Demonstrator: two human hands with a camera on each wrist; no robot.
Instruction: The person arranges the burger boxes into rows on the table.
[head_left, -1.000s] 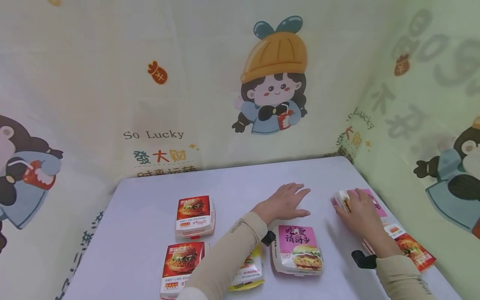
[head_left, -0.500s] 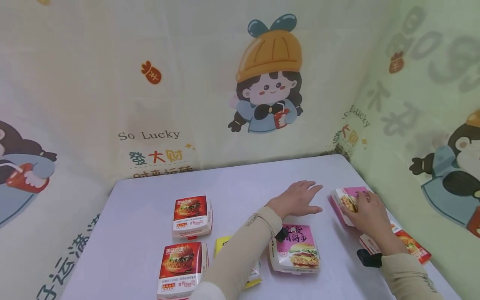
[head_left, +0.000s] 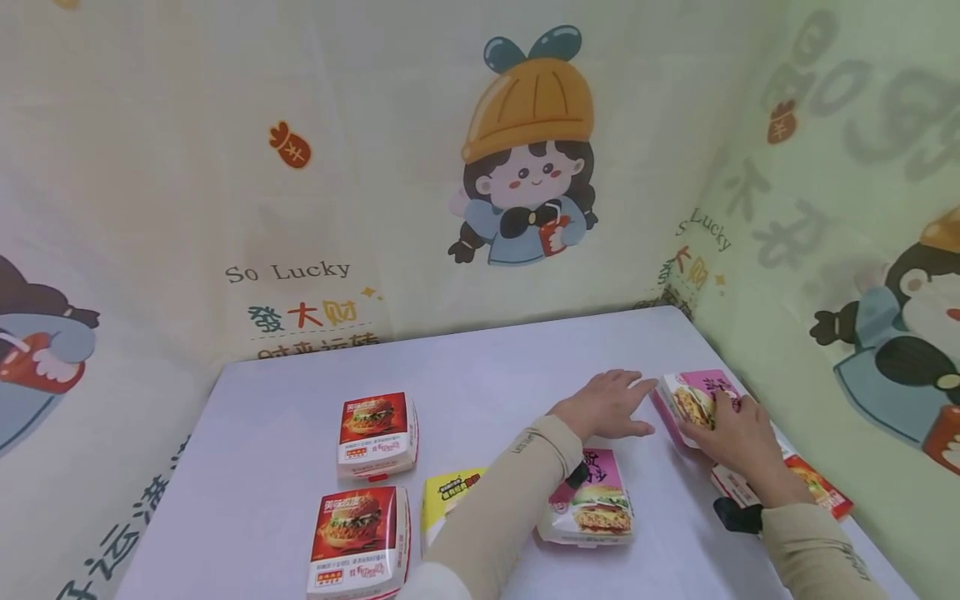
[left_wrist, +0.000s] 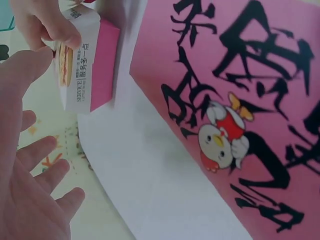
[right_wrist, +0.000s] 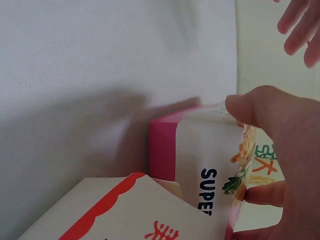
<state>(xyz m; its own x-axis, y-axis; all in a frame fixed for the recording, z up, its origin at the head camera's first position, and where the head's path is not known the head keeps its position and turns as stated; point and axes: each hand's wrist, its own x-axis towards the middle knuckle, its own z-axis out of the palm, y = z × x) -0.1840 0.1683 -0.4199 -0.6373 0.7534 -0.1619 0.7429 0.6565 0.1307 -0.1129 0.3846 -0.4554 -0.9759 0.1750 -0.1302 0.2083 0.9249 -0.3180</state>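
At the right side of the table lies a pink-and-white burger box (head_left: 688,406). My right hand (head_left: 746,443) grips it, the thumb at its near left edge and the curled fingers over its top. In the right wrist view, the thumb meets a corner of this box (right_wrist: 200,150) and fingertips touch its picture face. My left hand (head_left: 609,406) hovers just left of the box, fingers spread and holding nothing. Under the left wrist sits a second pink burger box (head_left: 596,510), its printed lid (left_wrist: 270,75) filling much of the left wrist view.
A red burger box (head_left: 813,482) lies behind my right wrist, partly hidden. Two more red burger boxes, one farther (head_left: 377,435) and one nearer (head_left: 357,542), stand at the left. My left sleeve covers part of a yellow packet (head_left: 442,497). Printed cloth walls (head_left: 420,167) enclose the table.
My left hand has moved right, close to the gripped box. My right hand's fingers have drawn back a little over its top. The head view has shifted slightly.
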